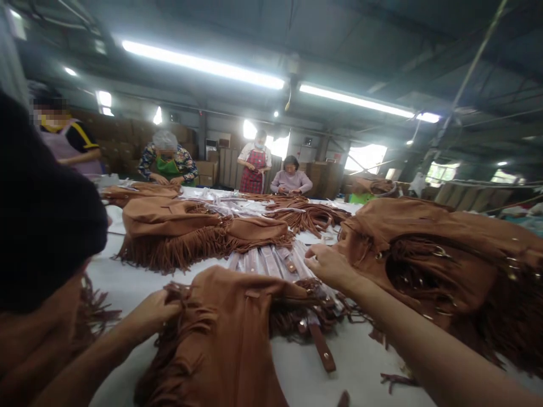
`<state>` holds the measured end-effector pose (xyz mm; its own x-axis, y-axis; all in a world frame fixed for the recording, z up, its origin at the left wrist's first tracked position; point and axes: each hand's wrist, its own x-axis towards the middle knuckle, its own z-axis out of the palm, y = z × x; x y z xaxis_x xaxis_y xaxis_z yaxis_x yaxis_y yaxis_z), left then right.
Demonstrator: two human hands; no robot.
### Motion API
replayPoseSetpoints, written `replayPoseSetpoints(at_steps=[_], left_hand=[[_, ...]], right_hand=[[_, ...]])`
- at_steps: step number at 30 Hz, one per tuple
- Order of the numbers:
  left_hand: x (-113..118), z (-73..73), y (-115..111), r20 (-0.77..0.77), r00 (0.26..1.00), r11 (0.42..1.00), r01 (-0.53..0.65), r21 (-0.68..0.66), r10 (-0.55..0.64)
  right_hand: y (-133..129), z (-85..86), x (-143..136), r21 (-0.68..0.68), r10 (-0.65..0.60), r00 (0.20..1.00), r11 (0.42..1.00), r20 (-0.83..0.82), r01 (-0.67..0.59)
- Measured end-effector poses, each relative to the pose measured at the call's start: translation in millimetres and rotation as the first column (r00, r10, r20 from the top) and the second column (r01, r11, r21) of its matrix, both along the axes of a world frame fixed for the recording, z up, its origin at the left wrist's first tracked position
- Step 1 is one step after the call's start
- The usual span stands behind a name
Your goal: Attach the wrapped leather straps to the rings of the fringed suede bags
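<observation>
A brown fringed bag lies on the white table at the bottom centre. My left hand is closed on the bag's upper left edge, beside its fringe. Past the bag's right side, my right hand reaches over plastic-wrapped straps; its fingers are bent, and whatever they hold is too small to make out. A brown strap with a metal stud hangs out at the bag's right side.
More brown bags stand beyond, with a large pile on the right. Brown cords lie farther back. A person in a dark cap is close at left. Several people stand or sit across the table.
</observation>
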<state>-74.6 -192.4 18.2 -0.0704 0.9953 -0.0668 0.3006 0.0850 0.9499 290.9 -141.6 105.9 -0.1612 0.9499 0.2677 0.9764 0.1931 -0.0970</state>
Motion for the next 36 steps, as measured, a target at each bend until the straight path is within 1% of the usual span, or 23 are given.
replayPoseSetpoints(at_steps=[1, 2, 3, 4, 5, 6, 7, 8, 9, 11, 13, 15, 17, 19, 20, 22, 25, 26, 28, 30, 33, 35, 36], left_hand=[[-4.5, 5.9, 13.2, -0.273, 0.957, 0.992, -0.075, 0.101, 0.100], [-5.2, 14.1, 27.5, -0.489, 0.850, 0.974, -0.114, 0.194, 0.197], [-2.0, 23.8, 43.2, -0.634, 0.726, 0.956, -0.115, 0.271, 0.267], [5.2, 33.8, 60.4, -0.713, 0.630, 0.939, -0.084, 0.332, 0.309], [15.9, 42.9, 79.4, -0.762, 0.572, 0.930, -0.006, 0.368, 0.305], [29.2, 50.1, 100.0, -0.801, 0.531, 0.916, 0.106, 0.386, 0.276], [44.1, 54.6, 122.1, -0.838, 0.480, 0.890, 0.219, 0.400, 0.258], [59.1, 56.1, 145.1, -0.875, 0.416, 0.863, 0.316, 0.394, 0.247], [73.1, 54.6, 168.5, -0.895, 0.384, 0.849, 0.373, 0.375, 0.227], [94.6, 44.8, 213.5, -0.924, 0.337, 0.835, 0.444, 0.326, 0.181], [105.7, 31.7, 252.3, -0.941, 0.315, 0.840, 0.471, 0.271, 0.127], [108.7, 21.8, 282.4, -0.950, 0.304, 0.847, 0.486, 0.216, 0.067], [107.9, 18.4, 303.5, -0.952, 0.307, 0.846, 0.504, 0.173, 0.011], [106.8, 21.8, 316.0, -0.946, 0.322, 0.842, 0.517, 0.157, -0.022], [106.5, 25.7, 319.5, -0.942, 0.336, 0.839, 0.519, 0.163, -0.025], [106.3, 37.2, 322.1, -0.926, 0.377, 0.831, 0.516, 0.208, -0.002], [103.5, 61.7, 320.5, -0.876, 0.469, 0.807, 0.473, 0.354, 0.109], [101.0, 71.4, 319.6, -0.849, 0.502, 0.797, 0.439, 0.414, 0.164], [93.4, 92.2, 317.8, -0.781, 0.557, 0.775, 0.348, 0.527, 0.281], [82.5, 114.2, 315.6, -0.697, 0.599, 0.741, 0.242, 0.626, 0.393], [63.3, 148.9, 309.2, -0.542, 0.648, 0.657, 0.085, 0.749, 0.535], [50.3, 173.3, 301.6, -0.453, 0.668, 0.599, 0.014, 0.801, 0.590], [43.9, 185.4, 296.9, -0.421, 0.677, 0.581, -0.012, 0.814, 0.604]], right_hand=[[20.7, -2.6, -3.4, -0.022, -0.004, 1.000, 1.000, 0.004, 0.004], [38.4, -5.5, -7.4, -0.041, 0.004, 1.000, 0.999, 0.006, -0.004], [52.7, -9.1, -11.7, -0.062, 0.015, 1.000, 0.998, 0.006, -0.015], [63.3, -13.8, -16.2, -0.084, 0.035, 0.999, 0.996, 0.002, -0.034], [70.1, -19.8, -20.4, -0.102, 0.063, 0.998, 0.993, -0.005, -0.063], [73.4, -27.0, -24.1, -0.117, 0.097, 0.995, 0.988, -0.016, -0.099], [73.6, -34.9, -26.9, -0.130, 0.137, 0.990, 0.982, -0.029, -0.140], [71.2, -43.1, -28.8, -0.140, 0.183, 0.982, 0.972, -0.041, -0.187], [66.9, -50.8, -29.5, -0.149, 0.228, 0.972, 0.961, -0.051, -0.233], [55.3, -63.0, -28.0, -0.161, 0.308, 0.950, 0.936, -0.061, -0.313], [43.0, -68.6, -24.5, -0.178, 0.342, 0.937, 0.920, -0.074, -0.350], [32.8, -68.6, -22.3, -0.208, 0.345, 0.933, 0.910, -0.099, -0.359], [26.9, -65.6, -23.4, -0.243, 0.365, 0.922, 0.890, -0.130, -0.387], [27.6, -62.2, -27.2, -0.251, 0.404, 0.899, 0.864, -0.170, -0.436], [30.9, -60.7, -29.6, -0.237, 0.419, 0.885, 0.856, -0.202, -0.460], [43.2, -57.7, -34.5, -0.198, 0.410, 0.862, 0.857, -0.298, -0.476], [70.7, -53.0, -43.5, -0.194, 0.361, 0.823, 0.856, -0.439, -0.479], [80.0, -51.6, -47.7, -0.201, 0.356, 0.816, 0.852, -0.456, -0.484], [96.2, -50.2, -58.7, -0.205, 0.378, 0.820, 0.844, -0.429, -0.496], [107.6, -51.8, -73.4, -0.210, 0.429, 0.836, 0.833, -0.342, -0.513], [118.2, -58.0, -101.6, -0.217, 0.535, 0.834, 0.806, -0.133, -0.551], [123.7, -62.7, -122.8, -0.219, 0.604, 0.795, 0.784, 0.052, -0.581], [126.6, -64.9, -133.4, -0.247, 0.634, 0.761, 0.766, 0.137, -0.594]])
